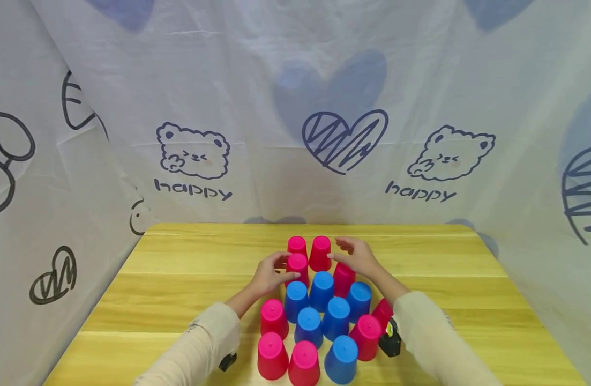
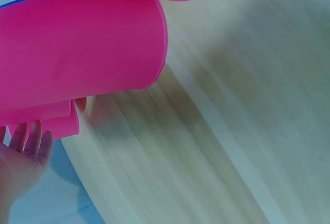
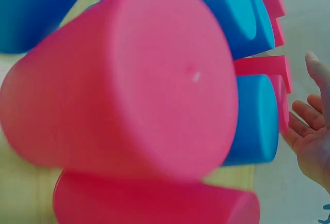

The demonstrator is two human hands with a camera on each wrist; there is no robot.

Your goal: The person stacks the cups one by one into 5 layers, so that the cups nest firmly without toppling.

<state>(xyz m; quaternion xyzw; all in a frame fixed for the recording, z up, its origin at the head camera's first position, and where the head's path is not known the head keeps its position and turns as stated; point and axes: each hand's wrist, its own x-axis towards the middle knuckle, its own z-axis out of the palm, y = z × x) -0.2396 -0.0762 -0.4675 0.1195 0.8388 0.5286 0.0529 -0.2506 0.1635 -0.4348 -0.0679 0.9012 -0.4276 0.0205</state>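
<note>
A white cloth backdrop (image 1: 295, 107) printed with bears, hearts and the word "happy" hangs behind and to both sides of a pale wooden surface (image 1: 179, 268). On the surface stands a tight cluster of upside-down plastic cups, pink ones round the outside and blue cups (image 1: 321, 289) in the middle.

The left hand (image 1: 268, 276) is at the far left of the cluster, its fingers (image 1: 279, 258) curled round a pink cup (image 1: 297, 266) in the second row from the back, with the thumb along the cup's near side. Just behind that cup stand two more pink ones, the back-left cup (image 1: 297, 245) and the back-right cup (image 1: 320, 253).

The right hand (image 1: 358, 257) hovers beside the back-right cup, its fingers loosely spread and slightly bent, the fingertips close to the cup's right side (whether they touch it I cannot tell). In the right wrist view the palm (image 3: 314, 146) lies open with the fingers apart, holding nothing, next to the stacked pink and blue cup sides.

Both forearms are in cream sleeves (image 1: 199, 348), each with a small black camera unit (image 1: 390, 343) at the wrist.
</note>
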